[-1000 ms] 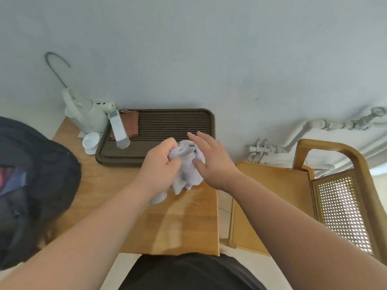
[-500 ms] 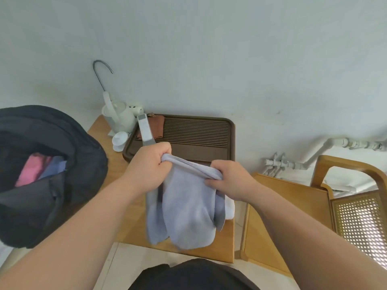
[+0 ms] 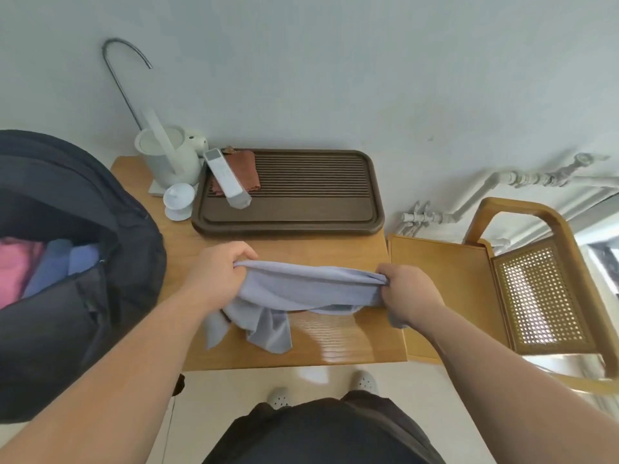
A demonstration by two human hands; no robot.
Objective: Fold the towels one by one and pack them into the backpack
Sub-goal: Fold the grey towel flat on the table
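Lavender towel (image 3: 301, 289) stretched taut above the wooden table (image 3: 335, 346), loose folds hanging down onto the tabletop. Left hand (image 3: 217, 272) clamps one end in a fist, right hand (image 3: 407, 291) pinches the other. Off to the left, the black backpack (image 3: 100, 262) gapes open, with pink and blue towels (image 3: 40, 262) inside. Behind, a dark slatted tray (image 3: 291, 226) sits by the wall.

A strip of bare table (image 3: 348, 343) is left between the near edge and the tray (image 3: 288, 226) at the back, while the left side is blocked by the open backpack (image 3: 110, 289) and the right is bounded by the chair (image 3: 442, 272)
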